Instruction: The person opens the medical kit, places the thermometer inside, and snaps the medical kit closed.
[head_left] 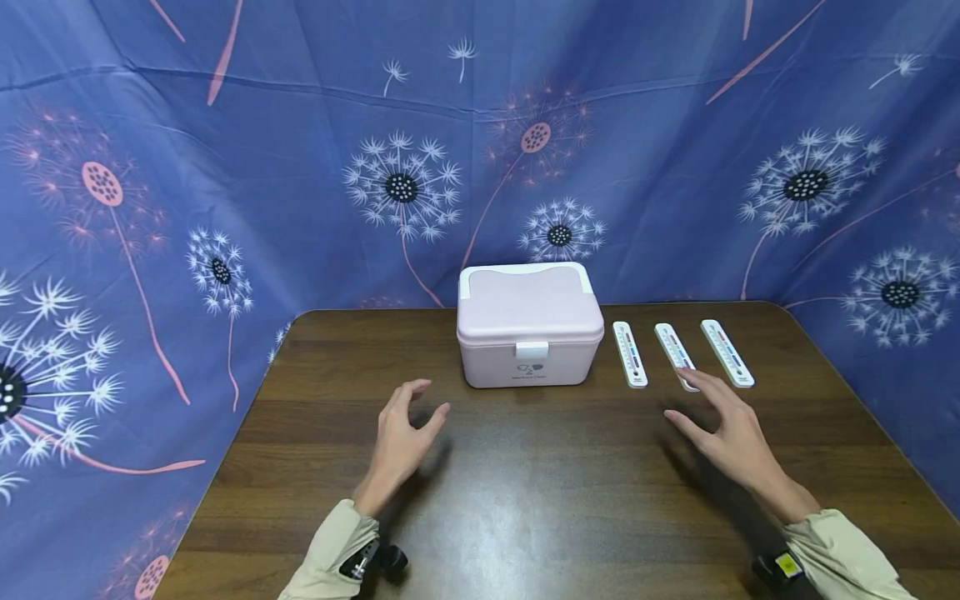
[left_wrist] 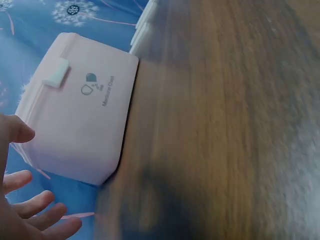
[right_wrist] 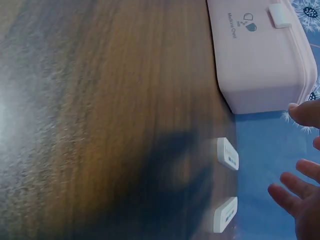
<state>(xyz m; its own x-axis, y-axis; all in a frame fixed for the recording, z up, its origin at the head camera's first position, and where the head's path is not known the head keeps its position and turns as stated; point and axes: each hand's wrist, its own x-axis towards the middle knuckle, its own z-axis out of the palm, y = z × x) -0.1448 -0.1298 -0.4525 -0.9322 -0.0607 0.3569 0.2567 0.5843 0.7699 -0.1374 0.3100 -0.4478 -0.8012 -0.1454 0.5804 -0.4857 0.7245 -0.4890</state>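
A pale pink medicine chest [head_left: 531,325] with its lid closed stands at the back of the wooden table, a white latch [head_left: 532,350] on its front. To its right lie three white thermometers: a left one [head_left: 630,355], a middle one [head_left: 672,350] and a right one [head_left: 727,353]. My left hand [head_left: 401,437] hovers over the table, left and in front of the chest, fingers relaxed and holding nothing. Over on the right, my right hand [head_left: 727,433] holds nothing either; its fingertips overlap the near end of the middle thermometer in the head view.
A blue cloth [head_left: 300,183] with dandelion prints hangs behind the table and along both sides. The dark brown tabletop [head_left: 525,483] reflects light near its front. Both sleeves carry wrist devices, the left one [head_left: 375,560] low over the table.
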